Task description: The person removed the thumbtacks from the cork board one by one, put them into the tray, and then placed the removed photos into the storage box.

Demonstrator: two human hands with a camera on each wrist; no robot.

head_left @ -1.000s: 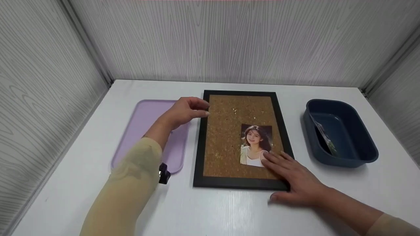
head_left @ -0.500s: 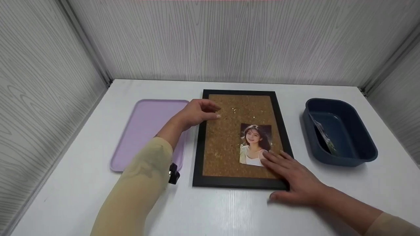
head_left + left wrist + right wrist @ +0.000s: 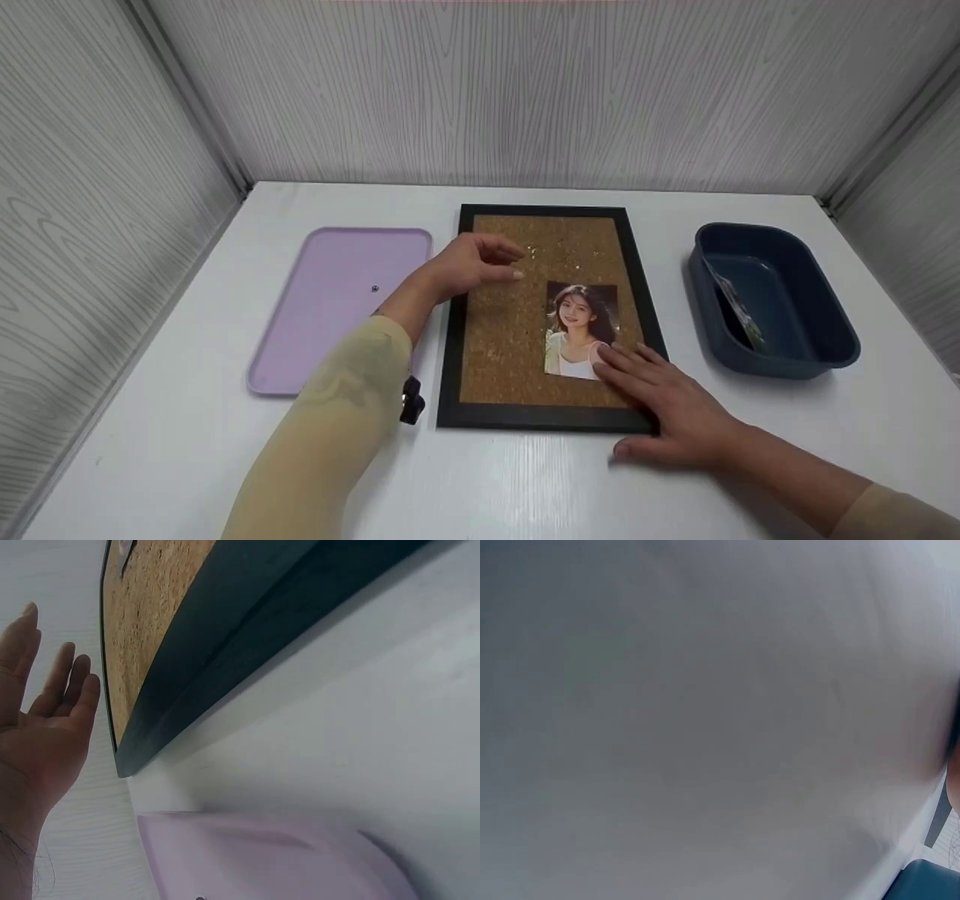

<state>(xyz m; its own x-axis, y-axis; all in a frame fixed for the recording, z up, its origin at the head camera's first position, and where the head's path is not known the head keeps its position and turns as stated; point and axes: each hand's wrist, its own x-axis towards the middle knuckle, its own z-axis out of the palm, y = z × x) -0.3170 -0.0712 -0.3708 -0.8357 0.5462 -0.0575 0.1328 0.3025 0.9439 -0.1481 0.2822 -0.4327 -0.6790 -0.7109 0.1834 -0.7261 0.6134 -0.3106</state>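
Observation:
A cork board [image 3: 499, 352] in a black frame lies on the white table. A photo print [image 3: 574, 330] of a person lies on its lower right part. My right hand [image 3: 671, 409] rests over the frame's lower right corner, fingertips on the photo's lower right edge. Above the board's upper left part is my left hand [image 3: 469, 266], thumb and fingers apart with a gap between them. The left wrist view shows this hand [image 3: 52, 720] with loosely extended fingers and nothing visible in it. Small shiny bits [image 3: 532, 252] sit on the upper cork, ahead of the left fingertips.
Left of the board lies a lilac tray [image 3: 300, 352] with a small dark round piece [image 3: 375, 289] on it. A dark blue bin [image 3: 795, 367] stands to the right, holding a thin printed card or packet [image 3: 739, 311] leaning on its side. Grey wood-grain panels [image 3: 480, 97] enclose the table.
My left hand has moved right, from the tray side over the frame's left edge to above the cork, uncovering the small piece on the tray. The right hand has stayed put.

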